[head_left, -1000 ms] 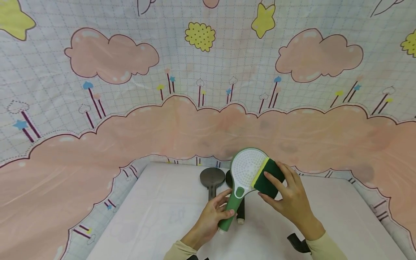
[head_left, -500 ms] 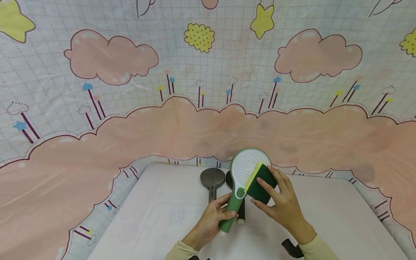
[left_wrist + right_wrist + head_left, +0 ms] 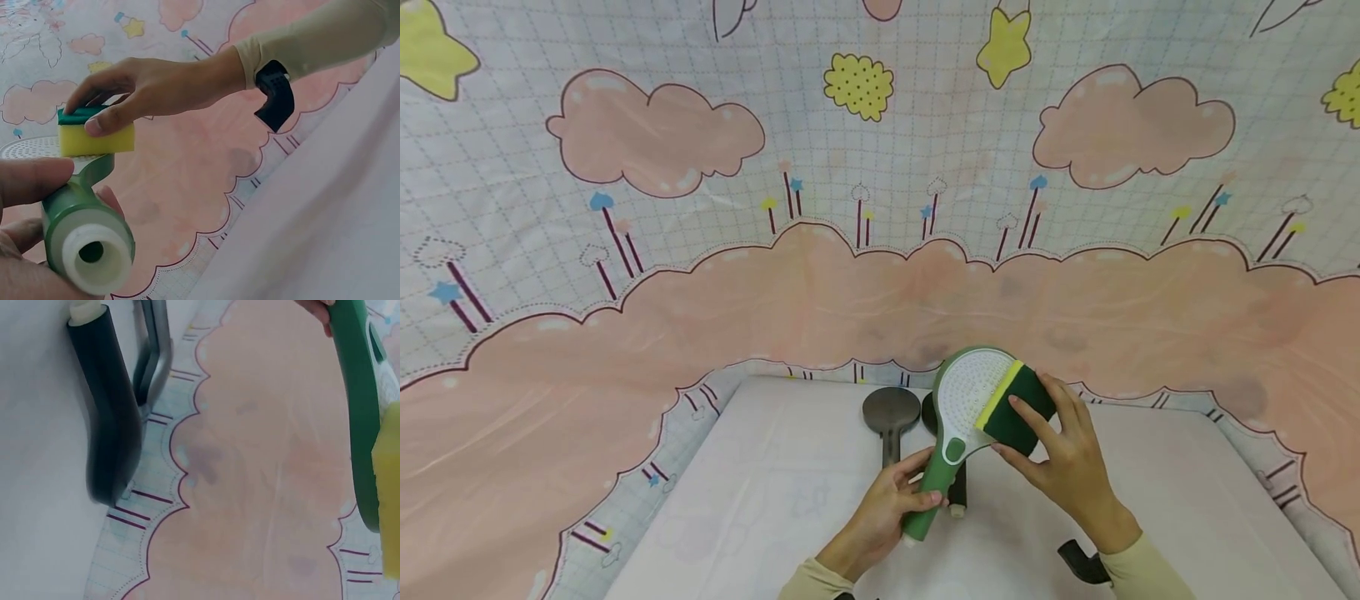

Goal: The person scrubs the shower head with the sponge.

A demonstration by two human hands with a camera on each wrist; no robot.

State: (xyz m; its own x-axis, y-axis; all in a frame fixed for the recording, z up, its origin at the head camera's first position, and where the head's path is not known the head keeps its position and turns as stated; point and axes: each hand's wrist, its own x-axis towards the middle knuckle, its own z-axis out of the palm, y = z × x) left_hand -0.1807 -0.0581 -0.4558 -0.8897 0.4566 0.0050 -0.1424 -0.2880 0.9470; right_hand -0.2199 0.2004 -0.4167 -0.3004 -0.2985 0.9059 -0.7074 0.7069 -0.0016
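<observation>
A green shower head (image 3: 964, 392) with a white nozzle face is held up over the table, its handle gripped by my left hand (image 3: 883, 508). In the left wrist view the hollow white end of the handle (image 3: 94, 250) points toward the camera. My right hand (image 3: 1075, 458) pinches a sponge (image 3: 1021, 408), dark green on one side and yellow on the other. The yellow side of the sponge (image 3: 94, 139) lies against the nozzle face, as the left wrist view shows. It covers the right part of that face in the head view.
A grey shower head (image 3: 891, 410) lies on the white table (image 3: 737, 492) behind my left hand. Beside it is a black shower head (image 3: 957, 492), partly hidden by the green one. A patterned cloth (image 3: 865, 308) with pink clouds rises behind the table.
Across the nozzle face, the sponge moved down and left by half a second ago, then back up and right by now. The green shower head stays nearly in place, tilting slightly.
</observation>
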